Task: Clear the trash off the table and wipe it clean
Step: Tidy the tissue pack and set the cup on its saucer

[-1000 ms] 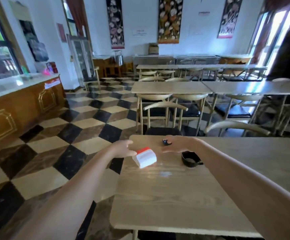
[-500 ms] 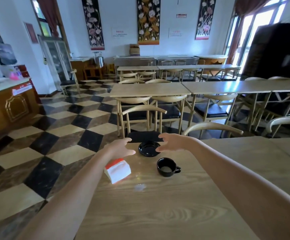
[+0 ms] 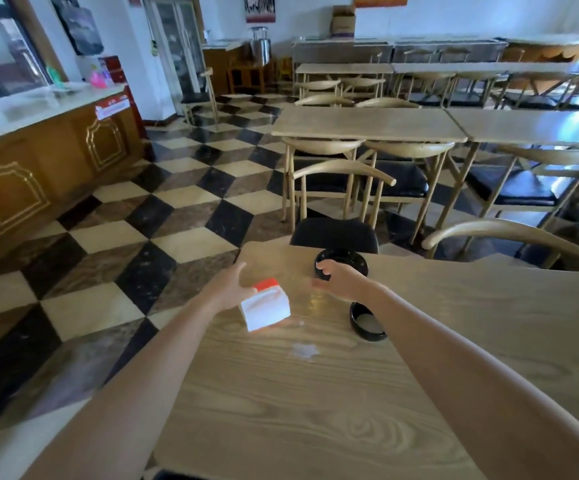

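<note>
The wooden bench [image 3: 315, 410] is shown at the outset of clearing: a red-and-white tissue pack [image 3: 265, 304], a black saucer [image 3: 348, 260], a black cup [image 3: 367, 323] and a whitish smear [image 3: 304, 350] are all seen upon it. The left hand [image 3: 227, 289], fingers spread, is placed against the pack; the right hand [image 3: 341, 280], fingers loosely parted and nothing held, is poised at the saucer's near rim, so removal and wiping are judged undone.

- The bench [image 3: 315, 410] fills the lower centre and right of the frame.
- A tissue pack [image 3: 264, 305] lies on the bench, centre frame.
- A cup [image 3: 367, 322] stands right of the pack.
- A saucer [image 3: 345, 263] sits above the cup, near the bench's far edge.
- A chair [image 3: 333, 233] stands beyond that edge.
- A counter [image 3: 49, 161] runs along the left.
</note>
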Available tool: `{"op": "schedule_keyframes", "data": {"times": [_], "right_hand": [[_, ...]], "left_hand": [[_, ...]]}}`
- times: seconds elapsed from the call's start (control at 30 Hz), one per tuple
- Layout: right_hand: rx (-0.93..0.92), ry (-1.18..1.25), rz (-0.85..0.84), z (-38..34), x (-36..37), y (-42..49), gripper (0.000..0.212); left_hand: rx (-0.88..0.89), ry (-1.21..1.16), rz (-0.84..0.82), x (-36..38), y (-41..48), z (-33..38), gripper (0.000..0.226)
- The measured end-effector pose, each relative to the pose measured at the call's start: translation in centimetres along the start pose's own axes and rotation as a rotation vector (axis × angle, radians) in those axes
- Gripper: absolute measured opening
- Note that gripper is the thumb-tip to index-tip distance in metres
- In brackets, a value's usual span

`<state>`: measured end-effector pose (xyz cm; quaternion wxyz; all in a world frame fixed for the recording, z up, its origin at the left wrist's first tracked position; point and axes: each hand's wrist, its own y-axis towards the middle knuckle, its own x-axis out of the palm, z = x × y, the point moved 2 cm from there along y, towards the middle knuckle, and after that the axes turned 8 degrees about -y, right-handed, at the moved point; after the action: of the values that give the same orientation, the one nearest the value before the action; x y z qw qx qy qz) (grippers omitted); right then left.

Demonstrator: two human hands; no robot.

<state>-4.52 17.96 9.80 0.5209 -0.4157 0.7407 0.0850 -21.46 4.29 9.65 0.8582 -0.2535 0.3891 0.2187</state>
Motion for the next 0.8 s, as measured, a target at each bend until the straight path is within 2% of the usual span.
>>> {"op": "schedule_keyframes", "data": {"times": [0.27, 0.37, 0.43, 0.53, 0.63, 0.8], "right_hand": [[0.033, -0.005, -0.159, -0.3, 4.8, 8.9, 0.051], [0.090, 0.085, -0.241, -0.9, 7.3, 12.6, 0.043], [0.115, 0.155, -0.227, -1.2, 9.3, 14.9, 0.048], [0.145, 0.133, -0.231, -0.9, 12.4, 18.3, 0.053], [0.214, 0.114, -0.225, -1.3, 13.5, 19.7, 0.048], [0.286, 0.193, -0.215, -1.4, 13.7, 20.6, 0.038]], "left_hand": [[-0.259, -0.190, -0.072, 3.5, 7.6, -6.4, 0.071], [-0.355, -0.319, -0.047, 5.3, 10.0, -8.0, 0.071], [-0.413, -0.396, 0.000, 6.4, 11.2, -9.0, 0.071], [-0.471, -0.496, 0.043, 7.7, 13.0, -9.7, 0.061], [-0.474, -0.530, 0.075, 8.6, 14.6, -10.3, 0.046], [-0.501, -0.501, 0.096, 9.9, 16.3, -11.4, 0.037]]}}
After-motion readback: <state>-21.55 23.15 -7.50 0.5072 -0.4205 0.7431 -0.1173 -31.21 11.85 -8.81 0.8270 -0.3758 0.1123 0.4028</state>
